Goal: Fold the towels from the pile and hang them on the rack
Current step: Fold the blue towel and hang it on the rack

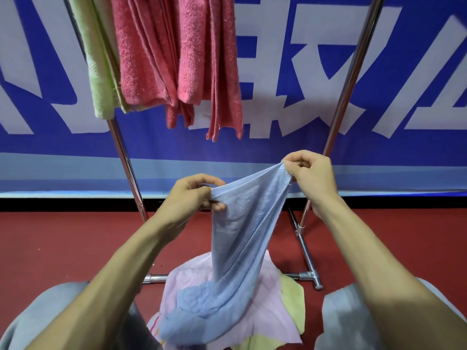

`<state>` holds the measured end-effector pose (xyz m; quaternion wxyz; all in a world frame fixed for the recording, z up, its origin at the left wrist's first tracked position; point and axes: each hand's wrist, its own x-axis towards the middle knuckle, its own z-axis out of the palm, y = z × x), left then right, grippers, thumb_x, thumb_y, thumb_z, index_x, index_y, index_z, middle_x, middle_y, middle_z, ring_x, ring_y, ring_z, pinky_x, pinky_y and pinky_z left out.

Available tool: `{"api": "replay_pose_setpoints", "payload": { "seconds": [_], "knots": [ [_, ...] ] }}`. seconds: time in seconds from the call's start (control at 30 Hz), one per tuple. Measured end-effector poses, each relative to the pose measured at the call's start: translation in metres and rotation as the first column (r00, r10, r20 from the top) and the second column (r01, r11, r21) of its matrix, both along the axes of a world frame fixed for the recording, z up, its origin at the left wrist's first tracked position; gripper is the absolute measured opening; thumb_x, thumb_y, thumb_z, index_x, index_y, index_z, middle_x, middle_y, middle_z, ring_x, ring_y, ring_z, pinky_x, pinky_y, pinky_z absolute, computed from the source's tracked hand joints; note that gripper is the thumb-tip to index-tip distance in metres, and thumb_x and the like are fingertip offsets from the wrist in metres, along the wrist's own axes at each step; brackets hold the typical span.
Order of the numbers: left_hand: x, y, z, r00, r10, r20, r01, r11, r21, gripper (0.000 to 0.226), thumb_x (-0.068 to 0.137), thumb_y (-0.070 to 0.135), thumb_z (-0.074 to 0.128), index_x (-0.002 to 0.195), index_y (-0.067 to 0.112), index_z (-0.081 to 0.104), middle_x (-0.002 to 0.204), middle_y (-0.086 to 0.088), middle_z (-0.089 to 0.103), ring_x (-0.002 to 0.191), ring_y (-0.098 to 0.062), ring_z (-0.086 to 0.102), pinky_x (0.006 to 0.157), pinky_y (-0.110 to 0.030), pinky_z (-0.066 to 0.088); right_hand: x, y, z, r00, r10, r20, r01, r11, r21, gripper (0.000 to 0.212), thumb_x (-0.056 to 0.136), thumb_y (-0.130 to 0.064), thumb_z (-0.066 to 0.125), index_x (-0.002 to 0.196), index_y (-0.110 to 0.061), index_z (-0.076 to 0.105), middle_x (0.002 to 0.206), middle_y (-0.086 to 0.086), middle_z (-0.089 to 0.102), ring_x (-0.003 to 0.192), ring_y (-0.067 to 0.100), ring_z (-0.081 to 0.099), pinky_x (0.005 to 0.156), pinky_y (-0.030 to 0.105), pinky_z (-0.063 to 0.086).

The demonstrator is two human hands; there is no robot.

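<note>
Noted between knees: towel pile, blue towel trailing up from it, edge pinched by left grip and right grip.

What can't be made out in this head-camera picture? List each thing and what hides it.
- Head view: top bar of the shiny metal rack, cut off by the upper edge; how the red terry towels and pale green towel hang is unseen.
- Head view: pile's pink towel and yellow towel, partly covered by the light blue towel that the left hand and right hand pinch; their number is unclear.
</note>
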<state>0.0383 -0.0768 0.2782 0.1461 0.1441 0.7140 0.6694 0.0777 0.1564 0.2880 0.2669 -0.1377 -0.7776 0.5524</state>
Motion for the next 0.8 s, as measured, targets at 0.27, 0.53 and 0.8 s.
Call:
{"api": "replay_pose_setpoints", "payload": {
  "seconds": [0.27, 0.53, 0.8],
  "knots": [
    [-0.001, -0.005, -0.005, 0.978, 0.033, -0.204, -0.078, 0.973, -0.217, 0.016, 0.07, 0.004, 0.082, 0.08, 0.008, 0.071, 0.074, -0.008, 0.074, 0.064, -0.015, 0.066, 0.067, -0.032, 0.056, 0.0, 0.0, -0.003, 1.0, 0.007, -0.003, -0.007, 0.999, 0.034, 0.023, 0.08, -0.005, 0.061, 0.069, -0.024, 0.068, 0.066, -0.006, 0.065, 0.066, 0.011, 0.058, 0.073, 0.037, 0.052],
    [-0.007, -0.012, -0.001, 0.84, 0.108, -0.532, -0.373, 0.827, -0.421, 0.021, 0.074, 0.034, 0.08, 0.07, 0.017, 0.068, 0.056, 0.005, 0.065, 0.053, -0.01, 0.061, 0.056, -0.029, 0.049, 0.007, -0.001, 0.004, 0.999, 0.023, -0.026, -0.007, 0.867, 0.498, 0.017, 0.086, -0.005, 0.06, 0.085, -0.02, 0.069, 0.07, -0.013, 0.063, 0.064, -0.005, 0.055, 0.063, 0.003, 0.038],
    [-0.011, -0.017, 0.003, 0.846, 0.215, -0.488, -0.39, 0.873, -0.293, 0.023, 0.074, 0.031, 0.08, 0.064, 0.014, 0.067, 0.059, 0.003, 0.067, 0.051, -0.002, 0.055, 0.049, -0.013, 0.039, 0.009, 0.0, 0.0, 1.0, 0.006, -0.029, 0.013, 0.789, 0.615, 0.017, 0.086, -0.003, 0.06, 0.093, -0.011, 0.074, 0.087, 0.005, 0.071, 0.083, 0.017, 0.063, 0.075, 0.012, 0.036]
  ]
}}
